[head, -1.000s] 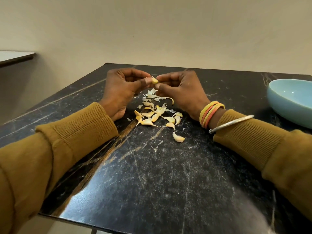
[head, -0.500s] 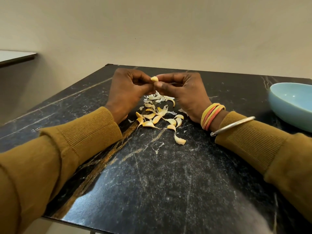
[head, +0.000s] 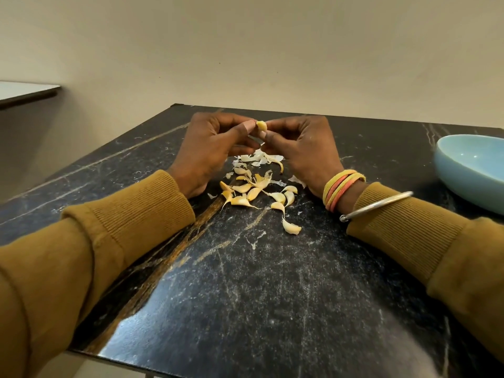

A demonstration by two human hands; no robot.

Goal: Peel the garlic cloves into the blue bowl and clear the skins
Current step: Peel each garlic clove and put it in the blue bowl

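The left hand (head: 210, 148) and right hand (head: 302, 148) are pinched from either side on one garlic clove (head: 261, 125), apparently part-peeled, held above the pile of cloves (head: 256, 189), into which it could be lost if squeezed out, the blue bowl (head: 469, 170) being set well right of that pile, loose skins (head: 256, 158) strewn at its far edge.

yellow clove (head: 261, 125) aloft — loose skins (head: 256, 159) beneath
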